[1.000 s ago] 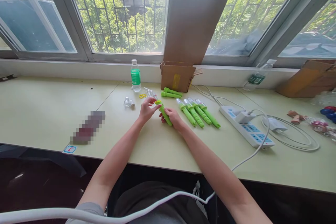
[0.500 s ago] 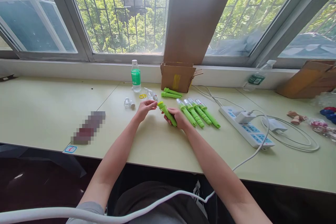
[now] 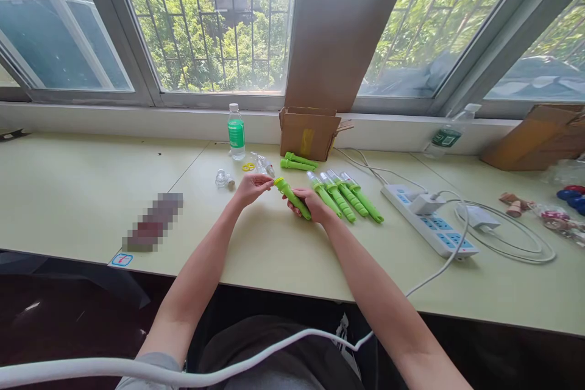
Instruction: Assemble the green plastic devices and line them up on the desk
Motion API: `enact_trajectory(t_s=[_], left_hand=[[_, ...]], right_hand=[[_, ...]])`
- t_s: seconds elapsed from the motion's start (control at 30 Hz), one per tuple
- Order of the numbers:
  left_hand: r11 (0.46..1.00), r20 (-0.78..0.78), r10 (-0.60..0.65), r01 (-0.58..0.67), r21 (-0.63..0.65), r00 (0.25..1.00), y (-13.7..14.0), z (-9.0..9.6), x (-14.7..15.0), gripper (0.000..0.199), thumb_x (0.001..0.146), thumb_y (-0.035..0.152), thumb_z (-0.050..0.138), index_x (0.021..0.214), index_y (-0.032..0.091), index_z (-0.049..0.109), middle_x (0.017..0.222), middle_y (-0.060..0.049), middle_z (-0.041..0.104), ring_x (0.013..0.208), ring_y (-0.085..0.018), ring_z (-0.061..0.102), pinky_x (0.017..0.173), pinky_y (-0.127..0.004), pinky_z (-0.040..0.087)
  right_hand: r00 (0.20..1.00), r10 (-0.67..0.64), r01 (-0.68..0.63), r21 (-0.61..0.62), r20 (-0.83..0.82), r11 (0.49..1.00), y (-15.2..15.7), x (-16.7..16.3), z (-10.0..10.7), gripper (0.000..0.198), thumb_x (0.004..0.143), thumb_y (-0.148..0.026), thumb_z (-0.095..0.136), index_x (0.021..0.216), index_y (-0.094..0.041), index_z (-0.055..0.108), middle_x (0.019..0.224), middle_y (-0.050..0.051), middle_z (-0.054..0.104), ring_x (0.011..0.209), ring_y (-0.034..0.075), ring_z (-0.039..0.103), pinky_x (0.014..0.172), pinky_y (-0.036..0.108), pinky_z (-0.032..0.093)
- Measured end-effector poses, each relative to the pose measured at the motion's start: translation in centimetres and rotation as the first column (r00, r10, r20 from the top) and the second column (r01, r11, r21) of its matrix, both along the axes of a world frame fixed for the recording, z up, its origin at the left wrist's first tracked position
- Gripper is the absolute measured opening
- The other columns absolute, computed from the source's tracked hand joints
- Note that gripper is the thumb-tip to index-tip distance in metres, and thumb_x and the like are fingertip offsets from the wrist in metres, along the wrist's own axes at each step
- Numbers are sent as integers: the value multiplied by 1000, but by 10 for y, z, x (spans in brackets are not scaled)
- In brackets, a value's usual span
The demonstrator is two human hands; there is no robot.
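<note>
A green plastic tube with a flared end [image 3: 292, 200] is tilted above the table, its wide end toward the upper left. My right hand [image 3: 311, 204] is wrapped round its lower part. At the wide end sits a yellow ring [image 3: 277, 181]. My left hand [image 3: 253, 187] is closed in a pinch at that ring's edge, the fingertips touching it. Right of my hands lie several green tubes with clear caps [image 3: 345, 198]. Two more green tubes [image 3: 298, 163] without visible caps lie behind. Loose yellow rings [image 3: 248, 167] and clear plastic caps [image 3: 262, 164] are beyond my left hand.
A water bottle [image 3: 236, 134] and an open cardboard box [image 3: 308, 134] stand at the back. On the right are a white power strip [image 3: 429, 222] with cables and a leaning bottle [image 3: 450, 132]. A blurred-out flat object [image 3: 154, 222] lies left. A white cable [image 3: 256, 362] crosses before me.
The held tube and my right hand have shifted very slightly to the right. My left fingers stay at the yellow ring.
</note>
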State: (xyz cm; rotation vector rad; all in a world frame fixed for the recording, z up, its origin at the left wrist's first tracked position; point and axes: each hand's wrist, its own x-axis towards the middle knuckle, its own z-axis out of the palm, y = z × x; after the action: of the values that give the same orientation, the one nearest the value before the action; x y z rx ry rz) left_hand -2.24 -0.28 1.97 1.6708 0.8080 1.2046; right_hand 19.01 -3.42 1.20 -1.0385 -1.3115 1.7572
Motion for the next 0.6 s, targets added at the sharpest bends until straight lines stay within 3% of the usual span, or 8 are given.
enact_trajectory(t_s=[0.6], left_hand=[[991,-87,-109,101,-88,990,-15,21,-8,32,70,42,69,81,12,71,73,-8,68,68,-15,62,65,-28,51]], right_hand=[[992,127,-126,-52,24,991,-5,9,9,28,78,-34,51,87,-12,64,56,4,58,39,10,45,36,21,33]])
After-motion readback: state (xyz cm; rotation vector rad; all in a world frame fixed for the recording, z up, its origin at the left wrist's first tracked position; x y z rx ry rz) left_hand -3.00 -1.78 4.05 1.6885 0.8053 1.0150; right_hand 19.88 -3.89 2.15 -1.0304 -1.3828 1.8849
